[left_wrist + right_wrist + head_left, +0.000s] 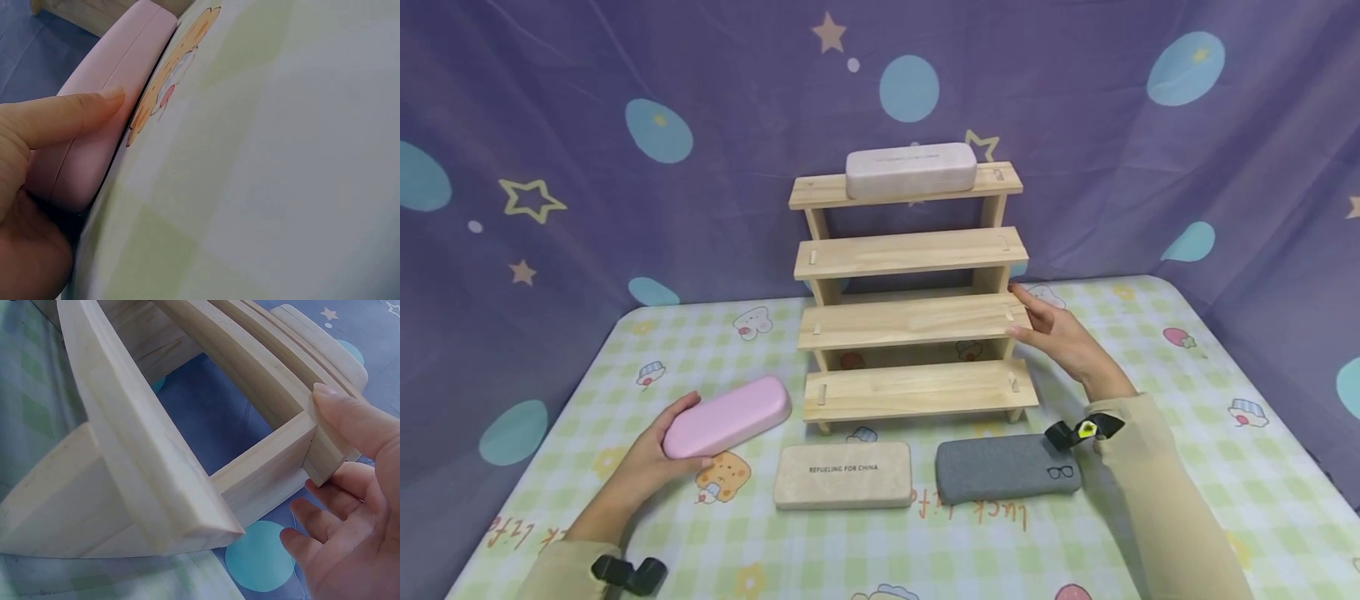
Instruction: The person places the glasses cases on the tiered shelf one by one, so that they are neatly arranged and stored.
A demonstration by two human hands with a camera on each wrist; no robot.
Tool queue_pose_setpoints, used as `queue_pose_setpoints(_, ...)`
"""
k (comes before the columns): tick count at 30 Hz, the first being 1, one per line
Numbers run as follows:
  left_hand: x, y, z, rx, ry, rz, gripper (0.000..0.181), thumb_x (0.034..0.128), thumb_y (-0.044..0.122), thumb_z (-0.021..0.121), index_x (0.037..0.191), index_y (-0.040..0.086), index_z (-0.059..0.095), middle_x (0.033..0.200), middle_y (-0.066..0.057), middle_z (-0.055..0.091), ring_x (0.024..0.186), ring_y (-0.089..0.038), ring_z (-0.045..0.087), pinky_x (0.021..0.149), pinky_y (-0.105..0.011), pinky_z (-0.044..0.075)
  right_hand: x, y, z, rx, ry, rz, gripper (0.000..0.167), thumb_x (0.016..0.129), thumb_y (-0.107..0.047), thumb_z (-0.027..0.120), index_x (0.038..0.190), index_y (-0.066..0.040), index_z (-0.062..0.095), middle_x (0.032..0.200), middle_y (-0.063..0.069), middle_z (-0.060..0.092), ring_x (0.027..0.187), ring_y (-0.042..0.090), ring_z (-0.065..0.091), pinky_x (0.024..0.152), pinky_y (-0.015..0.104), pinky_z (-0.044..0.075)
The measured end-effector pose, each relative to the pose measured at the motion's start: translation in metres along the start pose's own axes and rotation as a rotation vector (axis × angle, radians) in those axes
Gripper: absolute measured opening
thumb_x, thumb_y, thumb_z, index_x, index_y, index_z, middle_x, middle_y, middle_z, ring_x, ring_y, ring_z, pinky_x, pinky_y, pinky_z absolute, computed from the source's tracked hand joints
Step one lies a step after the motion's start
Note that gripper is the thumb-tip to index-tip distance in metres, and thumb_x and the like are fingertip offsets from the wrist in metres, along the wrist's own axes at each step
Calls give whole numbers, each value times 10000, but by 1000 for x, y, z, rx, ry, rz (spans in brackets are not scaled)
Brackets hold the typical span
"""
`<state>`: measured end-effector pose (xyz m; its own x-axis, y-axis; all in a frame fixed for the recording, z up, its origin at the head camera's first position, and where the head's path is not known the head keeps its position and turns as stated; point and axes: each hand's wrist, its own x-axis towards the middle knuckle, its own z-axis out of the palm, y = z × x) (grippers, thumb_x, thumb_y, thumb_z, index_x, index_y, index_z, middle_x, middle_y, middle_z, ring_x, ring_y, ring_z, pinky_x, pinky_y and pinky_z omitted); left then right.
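At the left of the table, my left hand (649,450) grips a pink glasses case (730,417) by its near left end. In the left wrist view the thumb lies along the side of the pink case (103,119), which sits on or just at the cloth; I cannot tell which. My right hand (1066,340) pinches the right end of the second-lowest board of a stepped wooden rack (917,321). The right wrist view has the thumb on the board (275,378) and fingers under its end. A pale glasses case (910,171) lies on the top board.
In front of the rack lie a beige case (842,479) with printed lettering and a grey case (1000,471) with a glasses drawing, the latter near my right wrist. A checked cloth (700,558) covers the table. Purple patterned fabric (737,67) hangs behind.
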<state>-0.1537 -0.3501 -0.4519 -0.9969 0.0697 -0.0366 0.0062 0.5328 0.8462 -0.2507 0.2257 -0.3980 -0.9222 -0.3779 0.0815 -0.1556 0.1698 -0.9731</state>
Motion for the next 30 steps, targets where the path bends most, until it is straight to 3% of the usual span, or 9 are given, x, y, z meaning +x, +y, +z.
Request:
queue_pose_setpoints(4,1,1,1,18,12,-18,1061,659,112,849,1507,128,213,1497,-245,258,1357,-349,240,1050,-636,159,-1,1,0,1,-1,8,741,952,-151,566,1514,-87,87,1584,61,36,1436,245,87,1084,243,281)
queue_pose_setpoints(7,1,3,0,33,22,-52,1031,656,132,856,1490,94,250,1491,-246,271,1331,-445,236,1047,-639,168,-1,1,1,7,-3,9,738,953,-147,564,1514,-88,88,1584,56,34,1437,244,79,1097,266,265)
queue_pose_setpoints(9,1,4,-1,51,30,-70,1007,651,154,862,1472,70,285,1487,-234,287,1323,-439,251,1044,-633,183,-1,0,1,10,-3,8,738,952,-144,565,1514,-88,89,1584,57,36,1437,243,78,1099,271,260)
queue_pose_setpoints(13,0,7,-1,93,42,-73,965,661,188,863,1452,52,327,1463,-225,339,1285,-389,320,1030,-582,249,-1,-1,2,14,-5,1,742,952,-130,563,1511,-65,79,1583,76,35,1436,254,84,1088,250,277)
queue_pose_setpoints(21,0,8,-2,181,88,-43,886,672,244,859,1415,64,410,1396,-200,447,1131,-127,421,961,-445,330,0,0,1,14,-4,7,745,950,-137,566,1513,-77,82,1583,71,39,1435,248,93,1089,256,276)
queue_pose_setpoints(26,0,8,-1,215,159,-14,820,684,266,853,1380,70,466,1340,-187,507,1020,56,421,852,-214,337,1,1,0,-2,1,-1,735,951,-139,565,1512,-76,95,1583,81,37,1437,244,68,1113,301,236)
queue_pose_setpoints(30,0,11,-4,190,206,-31,786,704,274,840,1375,83,478,1292,-44,550,994,80,425,809,-144,342,0,1,1,0,2,-6,729,951,-139,565,1512,-78,104,1583,79,33,1439,248,45,1130,391,175)
